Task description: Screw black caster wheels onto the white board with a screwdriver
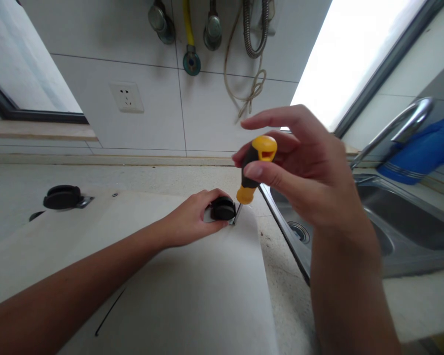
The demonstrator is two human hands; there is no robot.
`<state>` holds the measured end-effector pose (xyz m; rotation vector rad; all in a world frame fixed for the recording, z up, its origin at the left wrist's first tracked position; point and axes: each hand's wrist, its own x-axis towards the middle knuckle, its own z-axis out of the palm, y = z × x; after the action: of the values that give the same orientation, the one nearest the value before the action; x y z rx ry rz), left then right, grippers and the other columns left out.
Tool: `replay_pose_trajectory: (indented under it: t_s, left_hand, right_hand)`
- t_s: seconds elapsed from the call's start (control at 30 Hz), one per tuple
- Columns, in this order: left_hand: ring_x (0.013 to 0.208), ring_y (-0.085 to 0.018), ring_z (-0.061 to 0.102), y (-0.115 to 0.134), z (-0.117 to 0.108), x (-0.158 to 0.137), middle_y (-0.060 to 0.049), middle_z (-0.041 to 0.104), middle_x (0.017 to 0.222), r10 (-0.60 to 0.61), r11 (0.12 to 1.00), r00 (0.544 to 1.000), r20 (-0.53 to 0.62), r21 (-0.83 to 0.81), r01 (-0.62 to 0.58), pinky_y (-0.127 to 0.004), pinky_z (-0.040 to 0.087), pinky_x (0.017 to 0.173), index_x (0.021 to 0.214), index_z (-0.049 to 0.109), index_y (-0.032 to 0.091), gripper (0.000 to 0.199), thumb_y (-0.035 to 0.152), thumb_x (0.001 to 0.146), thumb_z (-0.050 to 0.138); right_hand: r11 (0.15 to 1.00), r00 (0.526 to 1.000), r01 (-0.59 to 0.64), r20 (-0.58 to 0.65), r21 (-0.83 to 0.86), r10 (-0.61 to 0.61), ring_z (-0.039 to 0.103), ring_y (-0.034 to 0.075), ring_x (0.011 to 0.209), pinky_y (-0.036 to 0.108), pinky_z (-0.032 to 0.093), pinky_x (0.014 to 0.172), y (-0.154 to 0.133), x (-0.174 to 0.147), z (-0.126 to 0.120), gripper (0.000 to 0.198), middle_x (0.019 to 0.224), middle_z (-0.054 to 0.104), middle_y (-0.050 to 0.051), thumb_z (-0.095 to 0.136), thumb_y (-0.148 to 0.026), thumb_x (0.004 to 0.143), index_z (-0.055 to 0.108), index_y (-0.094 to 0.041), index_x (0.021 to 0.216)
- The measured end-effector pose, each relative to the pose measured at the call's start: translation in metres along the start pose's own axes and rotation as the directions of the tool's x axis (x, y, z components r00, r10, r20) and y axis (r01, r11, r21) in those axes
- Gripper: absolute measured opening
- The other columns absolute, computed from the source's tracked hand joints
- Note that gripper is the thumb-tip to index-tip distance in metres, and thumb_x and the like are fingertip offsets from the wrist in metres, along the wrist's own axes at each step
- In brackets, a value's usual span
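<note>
Two heights: left hand (192, 217) around caster (224, 209), right hand (313, 165) higher around screwdriver (249, 157)

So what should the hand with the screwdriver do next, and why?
Probably give the screwdriver a small twist: the right hand has it by the handle, its tip is down beside the black caster, and the left hand is holding that caster on the white panel.

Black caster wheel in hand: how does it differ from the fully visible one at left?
The left hand holds the sink-side black caster wheel; no hand touches the left-side black caster wheel. A yellow-and-black screwdriver stands beside the sink-side wheel, none beside the left-side wheel. Both sit on the white panel.
</note>
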<state>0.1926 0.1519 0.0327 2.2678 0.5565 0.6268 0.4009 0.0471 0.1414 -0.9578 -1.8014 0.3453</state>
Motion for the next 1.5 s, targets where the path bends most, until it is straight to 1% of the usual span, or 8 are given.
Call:
replay_pose_trajectory:
  t_s: [0.17, 0.37, 0.53, 0.8, 1.0, 1.2, 1.37, 1.5]
  left_hand:
    - [0.113, -0.028, 0.074, 0.0, 0.0, 0.0, -0.003, 0.079, 0.122, 0.018, 1.0, 1.0, -0.002, 0.009, -0.018, -0.043, 0.055, 0.1, 0.124, 0.069, 0.028, 0.038, 0.026, 0.089, 0.081]
    - [0.109, -0.028, 0.075, -0.001, 0.0, -0.001, -0.003, 0.079, 0.12, -0.001, 1.0, 1.0, -0.006, 0.005, 0.001, -0.043, 0.057, 0.097, 0.125, 0.069, 0.029, 0.037, 0.028, 0.09, 0.081]
    - [0.111, -0.028, 0.073, -0.002, 0.001, 0.0, -0.002, 0.079, 0.121, 0.034, 0.999, 0.999, 0.001, 0.008, -0.034, -0.043, 0.056, 0.098, 0.123, 0.07, 0.028, 0.036, 0.026, 0.089, 0.081]
    - [0.108, -0.027, 0.074, -0.002, 0.0, 0.0, -0.002, 0.079, 0.119, 0.001, 1.0, 1.0, -0.008, 0.009, 0.0, -0.042, 0.056, 0.097, 0.122, 0.069, 0.028, 0.034, 0.026, 0.09, 0.081]
    - [0.11, -0.027, 0.073, -0.002, 0.0, 0.0, -0.002, 0.078, 0.119, 0.009, 1.0, 1.0, 0.002, 0.022, -0.009, -0.043, 0.056, 0.097, 0.122, 0.07, 0.028, 0.035, 0.026, 0.089, 0.081]
    - [0.107, -0.029, 0.075, -0.002, 0.001, -0.001, -0.003, 0.079, 0.116, 0.002, 1.0, 1.0, -0.011, 0.026, -0.002, -0.043, 0.057, 0.095, 0.121, 0.069, 0.028, 0.036, 0.027, 0.088, 0.081]
    - [0.113, -0.03, 0.073, -0.002, 0.001, -0.001, -0.004, 0.079, 0.123, -0.004, 1.0, 1.0, -0.002, 0.017, 0.004, -0.046, 0.056, 0.099, 0.122, 0.071, 0.028, 0.035, 0.028, 0.088, 0.081]
    - [0.114, -0.03, 0.073, -0.001, 0.001, 0.0, -0.006, 0.079, 0.123, 0.005, 1.0, 1.0, -0.007, 0.013, -0.005, -0.047, 0.056, 0.1, 0.122, 0.071, 0.027, 0.036, 0.026, 0.087, 0.081]
  right_hand:
    - [0.929, 0.993, 0.027, -0.093, -0.369, -0.066, 0.069, 0.025, 0.099, 0.045, 0.063, 0.091, -0.01, -0.002, 0.003, 0.026, 0.109, 0.075, 0.005, 0.08, -0.05, 0.096, 0.077, -0.031, 0.114]
    - [0.998, 1.0, 0.001, 0.004, -0.055, -0.001, 0.075, 0.019, 0.106, 0.037, 0.064, 0.087, -0.021, -0.007, 0.002, 0.029, 0.123, 0.08, 0.002, 0.062, -0.036, 0.11, 0.076, -0.029, 0.134]
    - [0.879, 0.981, 0.071, -0.125, -0.471, -0.146, 0.066, 0.019, 0.077, 0.039, 0.054, 0.075, -0.016, -0.006, 0.001, 0.031, 0.086, 0.075, 0.002, 0.083, -0.052, 0.094, 0.082, -0.026, 0.111]
    - [0.999, 0.997, -0.031, 0.071, 0.039, 0.029, 0.075, 0.022, 0.106, 0.035, 0.064, 0.082, -0.01, -0.002, 0.003, 0.026, 0.119, 0.078, 0.003, 0.067, -0.047, 0.106, 0.074, -0.031, 0.126]
    - [0.91, 0.988, 0.045, -0.117, -0.411, -0.101, 0.066, 0.017, 0.075, 0.037, 0.056, 0.071, -0.012, -0.002, 0.001, 0.02, 0.089, 0.075, -0.001, 0.085, -0.043, 0.094, 0.079, -0.029, 0.106]
    - [0.997, 0.996, -0.048, 0.067, -0.063, 0.052, 0.076, 0.024, 0.115, 0.039, 0.066, 0.089, -0.017, -0.008, -0.001, 0.033, 0.132, 0.078, 0.005, 0.068, -0.043, 0.105, 0.072, -0.033, 0.136]
    - [0.922, 0.997, 0.033, -0.051, -0.386, -0.057, 0.07, 0.017, 0.072, 0.036, 0.057, 0.069, -0.02, -0.007, 0.002, 0.022, 0.088, 0.077, 0.0, 0.082, -0.043, 0.096, 0.076, -0.027, 0.11]
    - [0.931, 0.999, 0.042, 0.015, -0.361, -0.04, 0.073, 0.021, 0.09, 0.038, 0.06, 0.082, -0.019, -0.007, 0.001, 0.032, 0.103, 0.08, 0.003, 0.079, -0.043, 0.098, 0.074, -0.028, 0.126]
